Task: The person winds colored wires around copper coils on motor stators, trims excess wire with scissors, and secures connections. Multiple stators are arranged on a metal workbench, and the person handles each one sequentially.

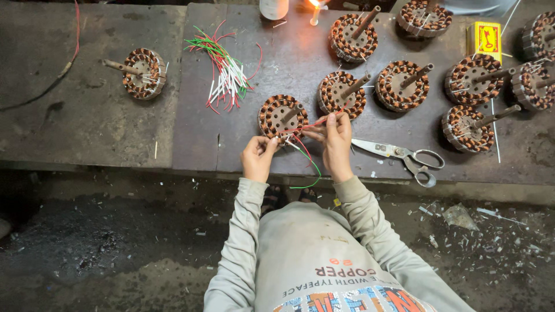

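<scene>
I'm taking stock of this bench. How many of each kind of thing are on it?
Copper-wound stators: 10, including the one that the left hand and right hand work on
Scissors: 1
Bundle of red, green and white wire sleeves: 1
Lit candle: 1
Yellow matchbox: 1
Total: 14

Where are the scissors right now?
In the head view, the scissors lie on the bench just right of the right hand, below the copper-wound stators.
</scene>
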